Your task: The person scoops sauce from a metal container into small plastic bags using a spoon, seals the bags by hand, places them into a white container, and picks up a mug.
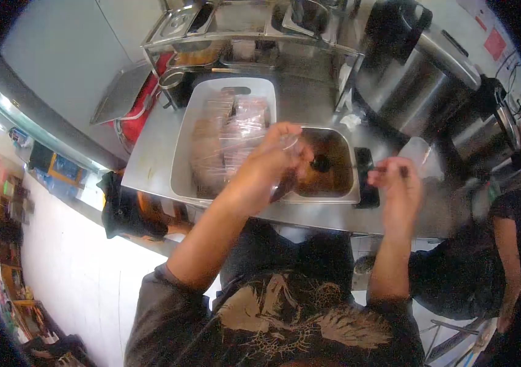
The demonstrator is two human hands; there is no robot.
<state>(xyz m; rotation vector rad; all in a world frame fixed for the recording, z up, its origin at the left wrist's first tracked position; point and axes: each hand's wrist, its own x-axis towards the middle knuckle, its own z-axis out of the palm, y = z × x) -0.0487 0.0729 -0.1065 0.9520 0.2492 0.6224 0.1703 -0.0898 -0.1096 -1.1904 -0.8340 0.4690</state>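
Note:
My left hand (282, 156) is raised over the gap between a white tub and a steel pan, its fingers curled round a clear plastic bag with something dark low in it. The white tub (181, 144) holds several wrapped clear packets (245, 128). Beside it, the steel pan (353, 177) contains brown liquid (327, 177) with a dark round thing in it. My right hand (399, 174) hovers right of the pan, fingers bent together; whatever they pinch is too small to make out. A black flat object (367, 189) lies between pan and right hand.
Behind the tub stands a steel shelf (254, 27) with metal pans. Large steel pots (419, 85) are at the right. A clear container (418, 150) rests behind my right hand. Another person's arm (508, 257) shows at the far right. A tray (123, 92) leans at the left.

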